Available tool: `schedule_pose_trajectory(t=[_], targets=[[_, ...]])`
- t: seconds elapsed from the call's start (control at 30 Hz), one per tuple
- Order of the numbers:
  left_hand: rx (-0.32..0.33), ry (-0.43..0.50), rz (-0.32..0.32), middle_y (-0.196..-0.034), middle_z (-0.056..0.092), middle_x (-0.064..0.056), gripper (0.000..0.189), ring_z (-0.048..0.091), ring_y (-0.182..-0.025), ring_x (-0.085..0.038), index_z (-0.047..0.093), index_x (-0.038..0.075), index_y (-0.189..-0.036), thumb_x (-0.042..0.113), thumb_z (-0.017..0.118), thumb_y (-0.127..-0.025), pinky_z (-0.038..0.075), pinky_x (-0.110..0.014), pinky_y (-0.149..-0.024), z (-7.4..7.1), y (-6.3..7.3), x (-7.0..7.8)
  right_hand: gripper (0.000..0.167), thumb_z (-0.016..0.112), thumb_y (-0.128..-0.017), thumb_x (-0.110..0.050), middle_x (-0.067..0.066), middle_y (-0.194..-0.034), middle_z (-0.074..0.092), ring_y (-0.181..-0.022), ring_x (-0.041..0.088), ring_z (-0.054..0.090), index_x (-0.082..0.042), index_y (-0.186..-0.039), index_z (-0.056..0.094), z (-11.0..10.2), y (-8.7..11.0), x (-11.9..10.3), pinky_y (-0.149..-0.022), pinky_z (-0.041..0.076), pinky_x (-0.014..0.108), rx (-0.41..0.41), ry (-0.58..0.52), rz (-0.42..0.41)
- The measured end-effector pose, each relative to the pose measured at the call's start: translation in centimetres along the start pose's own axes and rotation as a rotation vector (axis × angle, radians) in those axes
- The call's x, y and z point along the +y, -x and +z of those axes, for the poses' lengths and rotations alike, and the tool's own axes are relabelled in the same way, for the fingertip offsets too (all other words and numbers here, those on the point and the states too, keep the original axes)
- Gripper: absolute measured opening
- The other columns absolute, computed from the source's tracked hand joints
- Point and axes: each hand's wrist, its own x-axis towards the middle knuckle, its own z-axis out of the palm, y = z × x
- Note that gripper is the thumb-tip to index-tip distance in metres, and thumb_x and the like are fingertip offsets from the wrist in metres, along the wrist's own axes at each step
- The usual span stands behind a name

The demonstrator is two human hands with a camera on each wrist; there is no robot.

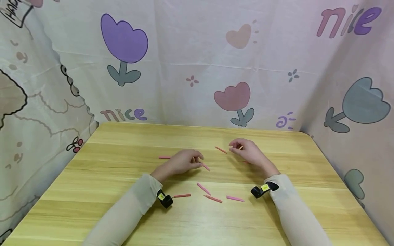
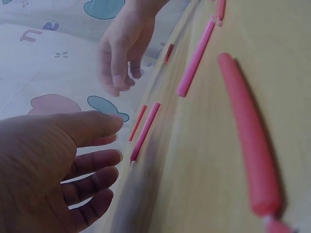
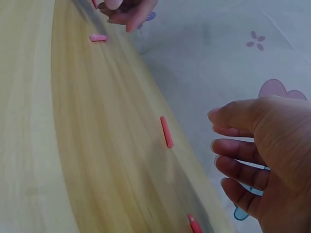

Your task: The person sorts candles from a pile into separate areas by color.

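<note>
My left hand hovers above the middle of the table, fingers loosely curled and nothing in its grasp. Beneath its fingertips in the head view lies a pink crayon; another pinkish-red crayon shows just behind its wrist. Farther back on the right, my right hand is also raised with relaxed, bent fingers. In the right wrist view its thumb and fingers stand apart, with nothing between them. Left of its fingertips lies an orange-red crayon. A red crayon is partly hidden beneath this hand.
Nearer the front of the wooden table lie a red crayon, a pink crayon, a second red crayon and a magenta crayon. A printed cloth hangs behind the table's far edge.
</note>
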Motion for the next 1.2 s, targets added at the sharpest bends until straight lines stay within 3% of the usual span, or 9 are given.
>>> schedule_pose_trajectory(t=[0.23,0.6,1.2], targets=[[-0.002,-0.02,0.009,-0.082,0.057,0.011,0.019,0.051,-0.071,-0.009,0.07,0.016,-0.108,0.025,0.071,-0.092,0.045,-0.026,-0.065,0.6,-0.1,-0.2,0.018,0.068,-0.093,-0.018,0.001,-0.089,0.062,-0.086,0.02,0.057,-0.007,-0.107,0.069,0.3,-0.9,-0.4,-0.079,0.048,0.036,0.016,0.021,0.025],[-0.005,-0.056,0.073,-0.092,0.057,0.009,0.012,0.051,-0.08,-0.008,0.073,0.02,-0.103,0.025,0.068,-0.093,0.046,-0.027,-0.073,1.3,-0.2,-0.2,0.016,0.067,-0.093,-0.015,0.002,-0.088,0.062,-0.083,0.019,0.055,-0.005,-0.106,0.069,0.9,-1.6,-0.4,-0.077,0.045,0.037,-0.028,0.03,0.041],[0.017,-0.06,0.04,-0.09,0.051,0.009,0.009,0.049,-0.075,-0.008,0.065,0.024,-0.091,0.031,0.069,-0.093,0.045,-0.027,-0.07,2.0,0.2,-0.1,0.013,0.07,-0.091,-0.013,0.001,-0.084,0.062,-0.076,0.017,0.054,-0.005,-0.101,0.071,2.7,-1.9,-0.3,-0.071,0.046,0.034,-0.028,0.095,0.052]])
